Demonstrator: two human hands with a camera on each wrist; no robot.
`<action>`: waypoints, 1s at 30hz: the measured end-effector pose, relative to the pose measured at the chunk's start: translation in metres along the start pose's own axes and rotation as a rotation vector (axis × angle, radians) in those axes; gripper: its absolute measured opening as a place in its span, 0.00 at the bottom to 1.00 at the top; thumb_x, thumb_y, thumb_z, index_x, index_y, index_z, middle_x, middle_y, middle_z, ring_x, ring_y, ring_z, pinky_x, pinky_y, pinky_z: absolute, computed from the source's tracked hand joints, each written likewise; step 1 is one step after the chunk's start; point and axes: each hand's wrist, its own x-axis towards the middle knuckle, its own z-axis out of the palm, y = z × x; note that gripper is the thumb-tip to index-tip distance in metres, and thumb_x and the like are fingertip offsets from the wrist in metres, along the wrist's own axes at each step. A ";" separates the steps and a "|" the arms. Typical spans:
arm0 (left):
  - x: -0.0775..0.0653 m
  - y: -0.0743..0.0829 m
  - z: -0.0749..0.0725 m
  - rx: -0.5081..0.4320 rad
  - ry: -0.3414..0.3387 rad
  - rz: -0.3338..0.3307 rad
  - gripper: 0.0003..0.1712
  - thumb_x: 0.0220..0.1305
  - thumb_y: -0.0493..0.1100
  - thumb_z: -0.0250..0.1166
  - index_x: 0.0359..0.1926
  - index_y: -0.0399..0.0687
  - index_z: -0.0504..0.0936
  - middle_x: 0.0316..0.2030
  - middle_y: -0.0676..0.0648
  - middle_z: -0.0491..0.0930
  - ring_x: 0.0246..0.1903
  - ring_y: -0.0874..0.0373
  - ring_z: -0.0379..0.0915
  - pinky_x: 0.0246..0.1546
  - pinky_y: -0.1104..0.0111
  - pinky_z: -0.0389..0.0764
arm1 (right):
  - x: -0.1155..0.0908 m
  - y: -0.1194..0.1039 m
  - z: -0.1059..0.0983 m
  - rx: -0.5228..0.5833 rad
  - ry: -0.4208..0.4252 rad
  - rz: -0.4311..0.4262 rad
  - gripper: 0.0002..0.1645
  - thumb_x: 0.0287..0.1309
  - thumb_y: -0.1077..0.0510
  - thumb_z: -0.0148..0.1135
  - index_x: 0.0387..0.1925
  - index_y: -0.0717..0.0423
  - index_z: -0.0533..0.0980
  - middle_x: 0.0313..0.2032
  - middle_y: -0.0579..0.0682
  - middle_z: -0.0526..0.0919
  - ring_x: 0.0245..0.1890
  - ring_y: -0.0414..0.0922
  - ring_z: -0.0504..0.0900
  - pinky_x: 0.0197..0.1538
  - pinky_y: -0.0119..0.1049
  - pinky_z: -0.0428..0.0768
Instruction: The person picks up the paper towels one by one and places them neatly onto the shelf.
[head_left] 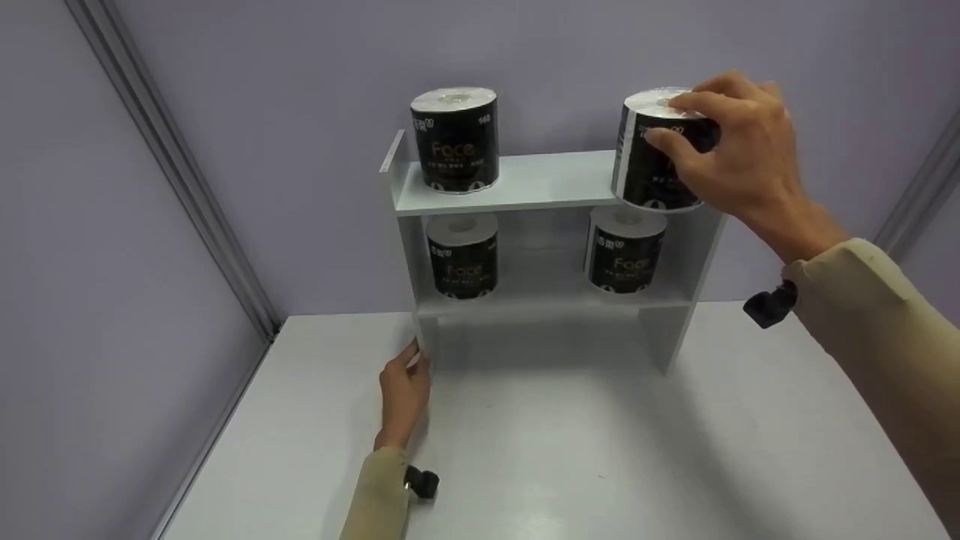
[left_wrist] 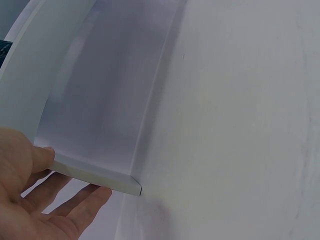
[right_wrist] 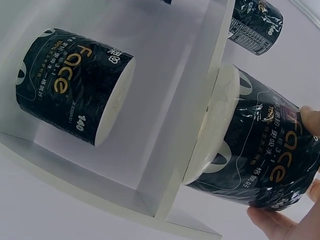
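My right hand grips a black-wrapped toilet paper roll from above, thumb on its front and fingers over its top. The roll is upright at the right end of the top board of a white shelf rack, its base right at the front edge. Down at the rack's lower left, my left hand holds the side panel, thumb on one face and fingers on the other. Another roll stands at the top board's left end. Below, the middle board bears a left roll and a right roll.
The rack stands on a white table, near the pale back wall. A grey metal post runs down the corner at left. Under the middle board, the rack is open to the tabletop.
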 end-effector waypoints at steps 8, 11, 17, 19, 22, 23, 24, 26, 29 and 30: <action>-0.001 -0.001 0.001 -0.003 0.000 0.004 0.27 0.83 0.39 0.57 0.74 0.29 0.70 0.73 0.31 0.72 0.65 0.35 0.79 0.63 0.50 0.84 | 0.001 0.001 0.005 -0.002 -0.008 0.015 0.27 0.64 0.46 0.74 0.59 0.58 0.86 0.55 0.59 0.84 0.55 0.61 0.73 0.59 0.55 0.67; -0.001 -0.001 0.001 -0.006 -0.001 0.007 0.27 0.83 0.39 0.57 0.74 0.30 0.70 0.73 0.32 0.72 0.66 0.36 0.79 0.63 0.50 0.84 | 0.002 0.002 0.006 -0.006 -0.010 0.023 0.28 0.65 0.46 0.74 0.59 0.58 0.86 0.56 0.59 0.83 0.56 0.61 0.73 0.59 0.55 0.68; 0.000 0.001 0.002 -0.010 0.004 0.021 0.26 0.82 0.38 0.58 0.74 0.31 0.72 0.72 0.32 0.73 0.65 0.36 0.79 0.63 0.49 0.84 | 0.004 0.002 0.006 -0.014 -0.014 0.046 0.29 0.65 0.44 0.73 0.61 0.57 0.85 0.58 0.59 0.83 0.56 0.60 0.72 0.57 0.55 0.68; 0.001 0.001 0.001 -0.009 0.005 0.018 0.26 0.82 0.38 0.58 0.74 0.31 0.72 0.72 0.33 0.73 0.65 0.35 0.80 0.62 0.49 0.85 | 0.005 0.002 0.006 -0.016 -0.020 0.050 0.29 0.66 0.44 0.73 0.61 0.57 0.85 0.58 0.59 0.83 0.57 0.60 0.72 0.57 0.56 0.68; 0.002 0.001 0.000 -0.005 0.011 0.014 0.26 0.82 0.38 0.59 0.74 0.31 0.72 0.72 0.32 0.73 0.64 0.35 0.80 0.62 0.49 0.85 | 0.005 0.001 0.006 -0.020 -0.035 0.056 0.30 0.66 0.43 0.72 0.62 0.56 0.84 0.58 0.59 0.82 0.58 0.61 0.72 0.61 0.57 0.69; 0.002 0.001 0.000 -0.002 0.010 0.016 0.26 0.82 0.38 0.58 0.74 0.31 0.71 0.72 0.32 0.73 0.64 0.35 0.80 0.62 0.49 0.85 | 0.005 0.000 0.007 -0.023 -0.040 0.057 0.30 0.67 0.43 0.72 0.62 0.56 0.84 0.59 0.60 0.82 0.59 0.61 0.73 0.61 0.58 0.69; 0.003 0.000 0.000 -0.003 0.010 0.012 0.26 0.81 0.38 0.58 0.74 0.31 0.71 0.73 0.32 0.73 0.64 0.35 0.80 0.61 0.49 0.85 | 0.005 0.000 0.007 -0.027 -0.045 0.060 0.30 0.67 0.43 0.71 0.63 0.56 0.84 0.59 0.59 0.82 0.59 0.61 0.73 0.61 0.59 0.69; 0.003 0.000 0.000 -0.004 0.007 0.005 0.26 0.81 0.37 0.58 0.74 0.31 0.71 0.73 0.32 0.72 0.64 0.35 0.80 0.61 0.49 0.85 | 0.005 -0.001 0.007 -0.030 -0.052 0.065 0.30 0.67 0.43 0.70 0.63 0.56 0.84 0.60 0.59 0.82 0.60 0.62 0.74 0.61 0.60 0.70; 0.003 -0.002 0.001 0.000 0.001 -0.001 0.27 0.82 0.38 0.58 0.75 0.32 0.70 0.73 0.33 0.72 0.65 0.36 0.80 0.62 0.50 0.85 | 0.005 -0.001 0.007 -0.033 -0.062 0.068 0.31 0.68 0.42 0.70 0.64 0.56 0.83 0.61 0.60 0.82 0.61 0.63 0.76 0.59 0.63 0.72; 0.003 -0.003 0.001 -0.003 0.001 -0.004 0.27 0.81 0.38 0.58 0.75 0.32 0.70 0.74 0.33 0.72 0.65 0.37 0.79 0.63 0.50 0.84 | 0.005 -0.001 0.007 -0.033 -0.065 0.067 0.31 0.68 0.42 0.70 0.64 0.56 0.83 0.61 0.60 0.82 0.61 0.63 0.76 0.60 0.64 0.73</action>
